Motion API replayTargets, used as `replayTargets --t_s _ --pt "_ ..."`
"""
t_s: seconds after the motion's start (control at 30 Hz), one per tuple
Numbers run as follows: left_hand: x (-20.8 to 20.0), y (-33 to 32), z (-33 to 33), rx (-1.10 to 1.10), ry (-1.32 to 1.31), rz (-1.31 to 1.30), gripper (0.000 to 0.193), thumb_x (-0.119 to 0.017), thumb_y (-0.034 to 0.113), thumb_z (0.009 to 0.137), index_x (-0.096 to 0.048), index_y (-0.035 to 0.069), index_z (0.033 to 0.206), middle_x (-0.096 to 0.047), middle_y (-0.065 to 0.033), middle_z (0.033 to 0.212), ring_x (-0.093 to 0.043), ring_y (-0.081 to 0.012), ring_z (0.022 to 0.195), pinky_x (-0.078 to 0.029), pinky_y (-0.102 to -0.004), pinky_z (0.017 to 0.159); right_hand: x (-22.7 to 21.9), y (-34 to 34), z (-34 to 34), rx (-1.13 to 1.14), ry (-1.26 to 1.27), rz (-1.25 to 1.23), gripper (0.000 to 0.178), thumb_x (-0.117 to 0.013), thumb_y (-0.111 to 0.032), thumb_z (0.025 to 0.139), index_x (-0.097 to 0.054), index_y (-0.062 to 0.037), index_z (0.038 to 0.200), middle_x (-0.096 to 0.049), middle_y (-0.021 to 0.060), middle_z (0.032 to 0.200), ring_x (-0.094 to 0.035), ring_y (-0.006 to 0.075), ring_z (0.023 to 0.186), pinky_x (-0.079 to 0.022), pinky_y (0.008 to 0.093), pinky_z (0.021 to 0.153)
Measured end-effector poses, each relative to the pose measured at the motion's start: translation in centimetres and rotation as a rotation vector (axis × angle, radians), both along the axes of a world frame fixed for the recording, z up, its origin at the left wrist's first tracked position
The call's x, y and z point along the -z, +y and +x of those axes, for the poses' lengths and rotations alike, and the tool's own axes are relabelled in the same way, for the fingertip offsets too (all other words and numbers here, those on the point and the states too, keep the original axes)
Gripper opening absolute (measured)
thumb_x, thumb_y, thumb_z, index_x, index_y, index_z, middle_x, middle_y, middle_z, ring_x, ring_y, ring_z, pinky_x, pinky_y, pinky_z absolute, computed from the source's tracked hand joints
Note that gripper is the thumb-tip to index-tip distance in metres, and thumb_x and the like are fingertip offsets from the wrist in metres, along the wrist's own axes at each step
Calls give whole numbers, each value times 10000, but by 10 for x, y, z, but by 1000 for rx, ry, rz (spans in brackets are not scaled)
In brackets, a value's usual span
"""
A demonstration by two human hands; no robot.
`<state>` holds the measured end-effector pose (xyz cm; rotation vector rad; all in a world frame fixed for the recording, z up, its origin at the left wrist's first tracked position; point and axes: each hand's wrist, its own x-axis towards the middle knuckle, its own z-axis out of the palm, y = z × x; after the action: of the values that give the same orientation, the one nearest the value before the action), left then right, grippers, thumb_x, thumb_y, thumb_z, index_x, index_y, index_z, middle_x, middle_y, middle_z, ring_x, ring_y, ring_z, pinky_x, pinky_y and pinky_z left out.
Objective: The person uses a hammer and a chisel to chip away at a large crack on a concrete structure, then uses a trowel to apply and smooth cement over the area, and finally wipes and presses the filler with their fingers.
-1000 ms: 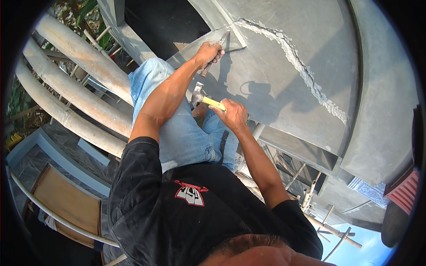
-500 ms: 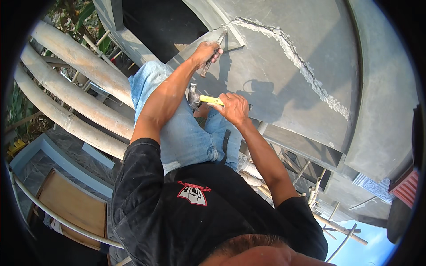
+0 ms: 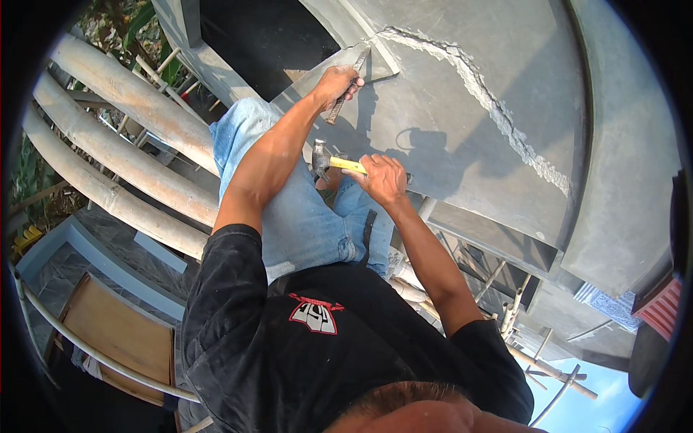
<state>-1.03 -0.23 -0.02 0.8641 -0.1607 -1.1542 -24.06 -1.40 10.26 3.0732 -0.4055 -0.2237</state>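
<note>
Hammer (image 3: 342,164), held in the right grip (image 3: 385,177), has shifted slightly rightward.

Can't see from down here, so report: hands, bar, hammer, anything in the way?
Left hand gripping metal bar, upper end near jagged groove. Right hand gripping yellow-handled hammer, apart from bar. Jeans leg behind hammer head in view.

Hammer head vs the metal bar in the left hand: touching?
Apart. The head view shows a gap between the hammer head and the near end of the metal bar, with background visible between them.
</note>
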Motion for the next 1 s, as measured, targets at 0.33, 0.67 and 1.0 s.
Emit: replayTargets --t_s 0.33,0.67,1.0 --pt "-6 1 -3 -8 -25 2 181 -492 129 926 -577 -3 837 -542 -38 699 -447 -87 526 -399 -235 447 6 -2 -1 28 11 -22 388 -696 -476 747 -622 -96 770 -624 63 725 -634 255 725 -482 390 675" --pt "1 3 -4 -30 -51 44 152 -490 115 922 -589 7 883 -571 -44 759 -452 -81 552 -397 -227 462 5 1 0 -116 52 2 382 -692 -476 749 -624 -105 809 -612 44 721 -622 237 711 -469 379 676" --pt "-2 -2 -4 -32 -90 44 190 -482 155 930 -582 17 845 -528 -18 678 -454 -82 541 -391 -232 465 11 2 1 84 -65 -39 397 -697 -467 754 -590 -85 757 -626 71 723 -626 278 698 -465 394 633"
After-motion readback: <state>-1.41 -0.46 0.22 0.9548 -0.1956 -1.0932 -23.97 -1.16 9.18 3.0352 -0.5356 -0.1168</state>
